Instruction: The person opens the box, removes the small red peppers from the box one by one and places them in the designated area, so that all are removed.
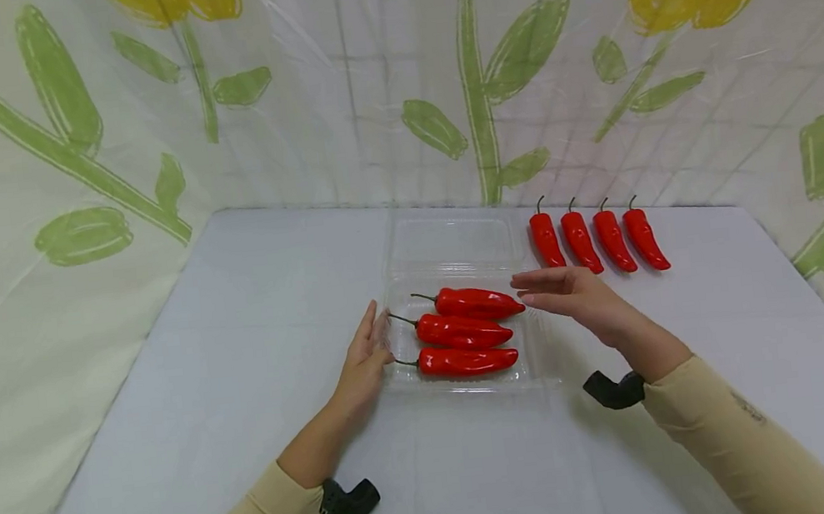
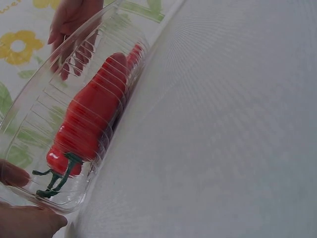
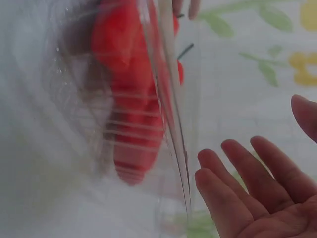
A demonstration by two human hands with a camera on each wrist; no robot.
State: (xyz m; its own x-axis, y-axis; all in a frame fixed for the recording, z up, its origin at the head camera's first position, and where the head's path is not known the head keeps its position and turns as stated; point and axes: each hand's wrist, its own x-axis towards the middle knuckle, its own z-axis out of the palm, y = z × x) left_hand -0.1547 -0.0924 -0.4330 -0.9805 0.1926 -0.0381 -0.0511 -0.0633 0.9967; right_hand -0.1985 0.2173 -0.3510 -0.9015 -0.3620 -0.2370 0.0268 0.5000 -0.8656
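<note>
A clear plastic clamshell box (image 1: 544,369) lies on the table with its lid (image 1: 453,240) folded back. Inside it, three red peppers (image 1: 468,360) lie side by side, green stems to the left and tips to the right. My left hand (image 1: 365,364) touches the box's left side, with fingers fairly straight and the thumb near the lowest stem. Over the box's right edge hovers my right hand (image 1: 575,298), its fingers extended close to the tip of the farthest pepper (image 1: 477,302). The right wrist view shows the right palm (image 3: 277,218) holding nothing.
Several more red peppers (image 1: 610,240) lie in a row at the table's back right, stems pointing away. The white table (image 1: 239,334) meets a curtain (image 1: 309,134) printed with yellow flowers and green leaves behind it. Black wrist mounts (image 1: 615,391) sit on both sleeves.
</note>
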